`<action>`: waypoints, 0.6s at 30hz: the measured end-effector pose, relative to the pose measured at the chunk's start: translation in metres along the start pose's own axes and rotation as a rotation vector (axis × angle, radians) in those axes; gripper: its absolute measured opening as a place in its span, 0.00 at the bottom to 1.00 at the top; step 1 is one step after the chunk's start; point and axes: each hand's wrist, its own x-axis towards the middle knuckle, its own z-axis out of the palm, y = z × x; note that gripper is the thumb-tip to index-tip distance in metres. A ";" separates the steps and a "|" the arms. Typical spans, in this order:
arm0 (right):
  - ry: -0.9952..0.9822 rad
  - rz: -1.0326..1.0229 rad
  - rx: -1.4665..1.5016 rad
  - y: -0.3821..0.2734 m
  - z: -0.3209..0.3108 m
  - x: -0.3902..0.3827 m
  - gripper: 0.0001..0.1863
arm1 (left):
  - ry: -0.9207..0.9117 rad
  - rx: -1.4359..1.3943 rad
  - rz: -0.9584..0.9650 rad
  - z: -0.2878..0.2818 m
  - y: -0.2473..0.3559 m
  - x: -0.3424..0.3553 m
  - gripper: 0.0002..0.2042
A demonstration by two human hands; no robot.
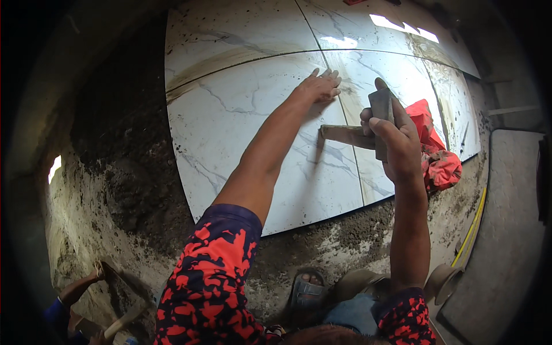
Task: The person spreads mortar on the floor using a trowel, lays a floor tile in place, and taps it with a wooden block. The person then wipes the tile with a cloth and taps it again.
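Large white marble-patterned tiles [230,155] lie edge to edge in front of me, with dark joints and smears of dirt. My left hand [320,86] rests palm down near the corner where the joints meet, fingers stretched out and nothing in them. My right hand [401,138] is closed round the dark block-shaped head of a mallet [380,109], raised above the tiles. The mallet's handle [345,134] points left, and its shadow falls on the tile below. Part of the head is hidden by my fingers.
Right of my right hand, a crumpled red cloth [443,170] lies on the tiles. Dark loose mortar [138,190] borders them on the left. A grey slab [512,201] and a yellow strip [472,227] lie at right. Another person's hand [96,275] shows at lower left, near a wooden handle [127,319].
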 end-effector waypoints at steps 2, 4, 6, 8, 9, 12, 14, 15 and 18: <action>-0.001 0.026 -0.009 -0.004 -0.004 0.001 0.38 | 0.061 0.006 0.006 0.001 -0.007 -0.001 0.28; 0.003 0.018 -0.009 -0.005 -0.009 0.002 0.38 | 0.205 0.017 -0.083 0.001 -0.026 -0.008 0.29; 0.025 0.021 -0.022 -0.002 -0.020 0.003 0.38 | 0.343 -0.089 -0.314 0.003 -0.043 -0.025 0.32; 0.032 0.028 -0.015 -0.002 -0.018 0.004 0.38 | 0.420 0.019 -0.481 0.001 -0.079 -0.057 0.35; 0.034 0.029 -0.009 -0.001 -0.017 0.005 0.37 | 0.384 0.048 -0.580 -0.002 -0.096 -0.076 0.36; -0.006 0.008 -0.013 -0.005 -0.011 0.008 0.36 | 0.315 0.101 -0.732 -0.017 -0.127 -0.142 0.36; -0.014 -0.009 -0.015 -0.002 -0.001 0.014 0.35 | 0.286 0.137 -0.702 -0.009 -0.130 -0.187 0.35; -0.021 -0.021 -0.022 0.000 0.004 0.017 0.34 | 0.282 0.139 -0.701 -0.007 -0.119 -0.205 0.35; -0.012 -0.001 -0.029 -0.004 0.009 0.029 0.27 | 0.026 0.129 -0.701 -0.008 -0.073 -0.261 0.36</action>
